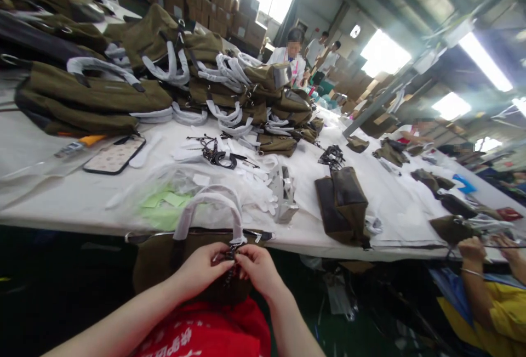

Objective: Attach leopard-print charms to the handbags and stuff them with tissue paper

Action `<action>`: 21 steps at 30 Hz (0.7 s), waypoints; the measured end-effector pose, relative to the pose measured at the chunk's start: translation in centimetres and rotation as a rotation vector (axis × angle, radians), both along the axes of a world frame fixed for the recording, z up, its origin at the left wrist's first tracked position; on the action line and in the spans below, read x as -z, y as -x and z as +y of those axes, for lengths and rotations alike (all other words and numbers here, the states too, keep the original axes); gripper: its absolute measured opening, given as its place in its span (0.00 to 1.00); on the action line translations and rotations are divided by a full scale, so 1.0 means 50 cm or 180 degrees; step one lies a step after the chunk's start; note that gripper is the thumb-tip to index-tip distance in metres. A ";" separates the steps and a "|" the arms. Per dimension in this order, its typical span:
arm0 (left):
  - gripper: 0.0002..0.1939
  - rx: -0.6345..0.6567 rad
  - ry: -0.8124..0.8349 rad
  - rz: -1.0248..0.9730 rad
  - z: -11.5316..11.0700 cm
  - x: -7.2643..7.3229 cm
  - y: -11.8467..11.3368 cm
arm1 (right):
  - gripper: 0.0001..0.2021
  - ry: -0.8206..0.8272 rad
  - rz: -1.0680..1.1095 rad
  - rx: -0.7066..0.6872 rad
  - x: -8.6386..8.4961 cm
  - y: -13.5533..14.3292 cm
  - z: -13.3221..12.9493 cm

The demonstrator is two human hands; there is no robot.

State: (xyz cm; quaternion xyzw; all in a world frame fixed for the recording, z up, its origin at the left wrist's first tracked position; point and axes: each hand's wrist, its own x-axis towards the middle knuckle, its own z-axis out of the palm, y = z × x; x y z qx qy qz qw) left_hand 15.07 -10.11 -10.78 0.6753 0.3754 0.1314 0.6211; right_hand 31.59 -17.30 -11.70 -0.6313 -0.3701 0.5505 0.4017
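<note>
An olive-brown bag (154, 261) rests against the table's front edge, with its white-wrapped handle (213, 195) standing up. At the base of that handle my left hand (205, 264) pinches a small dark piece, perhaps a strap or chain end. My right hand (258, 269) meets it from the other side, thumb and fingers pressed together on the same dark piece. A dark chain dangles just below the fingertips. The exact shape of what the fingers hold is hidden.
Olive bags (94, 94) are piled at the back left. A phone (115, 154), green slips in plastic (164, 200), black cords (222, 157), a metal device (283, 192) and a dark bag (343, 203) lie on the white table (49, 198). At right, a co-worker's hands (472, 250) handle items.
</note>
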 end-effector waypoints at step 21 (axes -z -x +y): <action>0.14 0.0308 0.0369 -0.0272 0.069 0.044 -0.022 | 0.16 -0.0033 -0.3828 0.1054 -0.178 -0.394 0.202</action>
